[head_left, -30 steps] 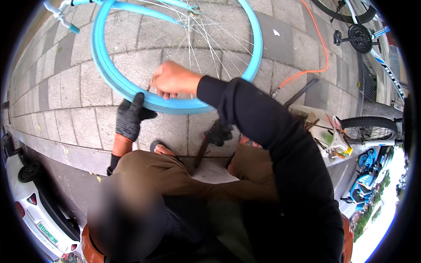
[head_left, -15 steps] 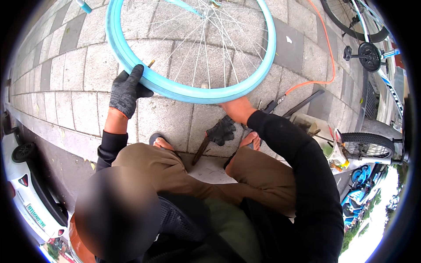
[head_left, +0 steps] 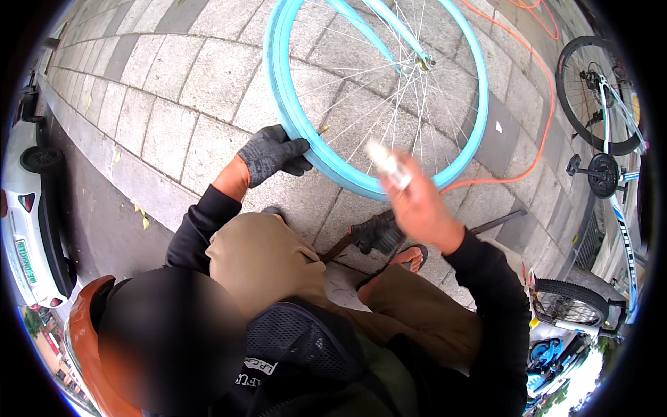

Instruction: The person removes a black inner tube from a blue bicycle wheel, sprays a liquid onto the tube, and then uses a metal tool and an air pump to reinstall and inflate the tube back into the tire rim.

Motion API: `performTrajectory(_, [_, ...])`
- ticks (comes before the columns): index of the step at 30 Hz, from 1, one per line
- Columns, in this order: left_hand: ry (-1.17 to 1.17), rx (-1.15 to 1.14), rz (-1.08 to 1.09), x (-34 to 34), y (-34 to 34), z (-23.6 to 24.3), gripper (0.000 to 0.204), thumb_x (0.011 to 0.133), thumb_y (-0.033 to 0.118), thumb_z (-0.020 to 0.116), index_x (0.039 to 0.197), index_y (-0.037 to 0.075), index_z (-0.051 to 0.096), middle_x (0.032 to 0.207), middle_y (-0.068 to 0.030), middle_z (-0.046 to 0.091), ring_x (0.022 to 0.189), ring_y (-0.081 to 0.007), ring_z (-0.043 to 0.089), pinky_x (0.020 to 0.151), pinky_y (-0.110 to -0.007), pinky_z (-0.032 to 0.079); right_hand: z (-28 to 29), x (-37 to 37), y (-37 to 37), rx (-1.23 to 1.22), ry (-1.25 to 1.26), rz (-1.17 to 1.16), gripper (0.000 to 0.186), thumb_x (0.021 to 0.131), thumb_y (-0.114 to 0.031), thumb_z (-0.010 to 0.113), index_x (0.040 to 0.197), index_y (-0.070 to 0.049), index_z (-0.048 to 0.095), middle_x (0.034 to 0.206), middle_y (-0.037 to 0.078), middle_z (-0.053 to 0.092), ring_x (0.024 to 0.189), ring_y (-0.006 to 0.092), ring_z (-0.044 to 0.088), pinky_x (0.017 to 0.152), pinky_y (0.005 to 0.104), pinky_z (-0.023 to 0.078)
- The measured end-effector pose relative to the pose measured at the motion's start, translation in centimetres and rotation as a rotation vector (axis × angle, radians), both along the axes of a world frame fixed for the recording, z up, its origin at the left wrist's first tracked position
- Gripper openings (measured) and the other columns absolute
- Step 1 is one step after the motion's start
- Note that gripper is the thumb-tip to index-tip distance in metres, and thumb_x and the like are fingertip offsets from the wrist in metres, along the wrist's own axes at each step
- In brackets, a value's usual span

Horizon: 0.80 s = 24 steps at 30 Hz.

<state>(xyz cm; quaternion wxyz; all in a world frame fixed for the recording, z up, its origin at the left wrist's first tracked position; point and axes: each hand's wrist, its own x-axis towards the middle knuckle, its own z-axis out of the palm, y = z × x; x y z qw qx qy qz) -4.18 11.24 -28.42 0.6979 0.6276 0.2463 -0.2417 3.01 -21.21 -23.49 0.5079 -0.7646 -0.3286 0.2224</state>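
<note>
A bicycle wheel with a light blue tyre stands in front of me. Its spokes run to a hub held by a light blue fork. My left hand, in a grey knit glove with an orange cuff, is closed on the tyre at its lower left, near a small brass-coloured valve. My bare right hand is blurred by motion at the wheel's lower edge. Its fingers grip a small white tube or bottle, tip pointing up and left.
Between my feet lies an empty grey glove over a rusty tool. A dark metal bar rests farther right. An orange hose curves behind the wheel. Another bicycle lies along the right; a white car is at the left.
My right hand has come up from behind the lower tyre, now showing the white tube or bottle. The view has swung left, so the wheel appears farther right. My left hand keeps hold of the tyre.
</note>
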Motion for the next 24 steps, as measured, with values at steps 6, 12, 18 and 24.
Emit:
performTrajectory(6, [-0.005, 0.005, 0.280, -1.0, -1.8, -1.3, 0.038, 0.104, 0.030, 0.072, 0.119, -0.005, 0.069, 0.099, -0.0162, 0.079, 0.080, -0.0217, 0.078, 0.073, -0.034, 0.066, 1.3, 7.4, 3.5, 0.026, -0.020, -0.405, 0.035, 0.114, -0.035, 0.056, 0.105, -0.002, 0.060, 0.081, -0.003, 0.052, 0.068, 0.0072, 0.043, 0.060, 0.0308, 0.040])
performTrajectory(12, [-0.077, 0.210, 0.165, -0.7, -2.0, -0.4, 0.036, 0.106, 0.030, 0.069, 0.114, -0.005, 0.067, 0.095, -0.0160, 0.078, 0.079, -0.0198, 0.077, 0.072, -0.034, 0.064, -2.0, 7.6, 6.3, -0.346, 0.679, -0.050, 0.045, 0.113, -0.044, 0.054, 0.104, -0.001, 0.063, 0.066, -0.007, 0.041, 0.054, 0.0043, 0.035, 0.047, 0.0268, 0.031])
performTrajectory(18, [-0.085, 0.181, 0.172, -1.4, -2.2, -1.1, 0.035, 0.105, 0.030, 0.069, 0.115, -0.004, 0.067, 0.092, -0.0132, 0.077, 0.079, -0.0181, 0.075, 0.071, -0.034, 0.062, -4.2, 7.2, 8.8, -0.278, 1.204, -0.112, 0.049, 0.111, -0.052, 0.054, 0.094, -0.006, 0.057, 0.058, -0.009, 0.029, 0.042, 0.0052, 0.024, 0.037, 0.0274, 0.019])
performTrajectory(24, [-0.112, 0.158, 0.176, -1.3, -2.0, -1.2, 0.034, 0.105, 0.029, 0.070, 0.115, -0.003, 0.067, 0.092, -0.0122, 0.077, 0.078, -0.0173, 0.074, 0.071, -0.033, 0.061, -7.3, 7.8, 7.6, -0.216, 1.511, 0.013, 0.055, 0.110, -0.061, 0.049, 0.092, -0.010, 0.057, 0.059, -0.010, 0.023, 0.043, 0.0046, 0.020, 0.038, 0.0254, 0.020])
